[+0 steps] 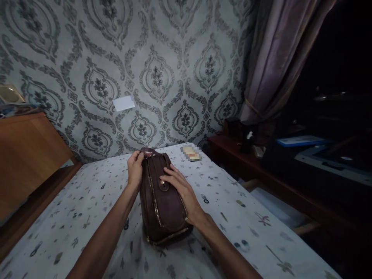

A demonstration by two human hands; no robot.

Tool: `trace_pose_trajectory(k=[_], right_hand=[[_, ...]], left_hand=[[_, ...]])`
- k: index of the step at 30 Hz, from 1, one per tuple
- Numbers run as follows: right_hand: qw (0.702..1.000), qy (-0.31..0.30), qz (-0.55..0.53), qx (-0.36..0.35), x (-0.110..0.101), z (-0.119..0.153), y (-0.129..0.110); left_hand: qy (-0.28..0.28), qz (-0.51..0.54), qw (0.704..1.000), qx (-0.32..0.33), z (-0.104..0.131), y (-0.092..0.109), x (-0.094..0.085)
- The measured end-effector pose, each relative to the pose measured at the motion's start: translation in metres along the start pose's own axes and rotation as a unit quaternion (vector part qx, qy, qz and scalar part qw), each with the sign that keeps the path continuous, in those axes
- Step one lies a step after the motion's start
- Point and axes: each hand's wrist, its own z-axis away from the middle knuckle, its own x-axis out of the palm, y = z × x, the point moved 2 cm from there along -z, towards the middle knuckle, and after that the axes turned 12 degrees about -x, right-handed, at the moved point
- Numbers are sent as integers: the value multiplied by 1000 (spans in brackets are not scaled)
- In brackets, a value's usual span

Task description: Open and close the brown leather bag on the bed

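A dark brown leather handbag (155, 203) with gold zips lies on the patterned bed sheet (107, 217) in front of me. At its far left corner, close to the base of the handle (149, 150), my left hand (135, 167) is closed in a pinch on the bag's edge. My right hand (181, 190) rests on the bag's right side with its fingers stretched out. Its fingertips are near the gold clasp (163, 183). What is inside the bag is hidden.
A blurred-out flat item (191, 152) lies on the sheet's far end. The wooden headboard (31, 155) stands at left. On the right are a dark red desk (229, 155), an open drawer (276, 205) and a curtain (273, 58). A white switch plate (124, 103) is on the wallpaper.
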Motion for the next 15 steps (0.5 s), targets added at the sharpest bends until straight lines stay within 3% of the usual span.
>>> trace_pose_trajectory(k=[5, 10, 12, 15], right_hand=[[1000, 2, -13, -18, 0, 3, 2], [1000, -4, -16, -23, -1, 3, 1], [1000, -11, -10, -17, -2, 3, 0], [1000, -17, -1, 7, -3, 3, -3]], left_hand=[[-17, -73, 997, 34, 1, 10, 1], [-61, -186, 977, 81, -1, 39, 10], [-92, -282, 948, 119, -2, 53, 17], [-137, -457, 861, 176, -2, 65, 31]])
